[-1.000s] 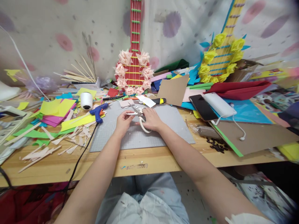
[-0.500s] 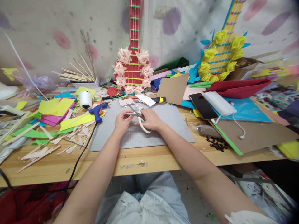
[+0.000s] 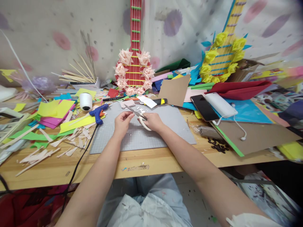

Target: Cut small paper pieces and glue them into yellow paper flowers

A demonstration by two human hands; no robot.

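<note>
My right hand (image 3: 155, 122) grips a pair of white-handled scissors (image 3: 144, 125). Their blades point up and to the left, close together, just past the fingertips of my left hand. My left hand (image 3: 122, 125) is closed in a pinch beside the blades, and whatever lies between its fingertips is too small to make out. Both hands are over a grey cutting mat (image 3: 142, 142). Small white bits (image 3: 142, 109) lie on the mat behind the scissors, near a small stack of pale pink pieces (image 3: 127, 104).
A blue glue gun (image 3: 97, 114) with a black cord lies left, among paper scraps (image 3: 39, 154). Behind the mat stands a red paper guitar (image 3: 134, 74) with pink flowers. A black-and-yellow cutter (image 3: 161, 101) lies nearby. At right are a phone (image 3: 204, 107) and a white power bank (image 3: 220, 104).
The scissor blades, spread apart half a second ago, are now nearly together. My left hand has drawn slightly left, and its fingertips have come off the blades.
</note>
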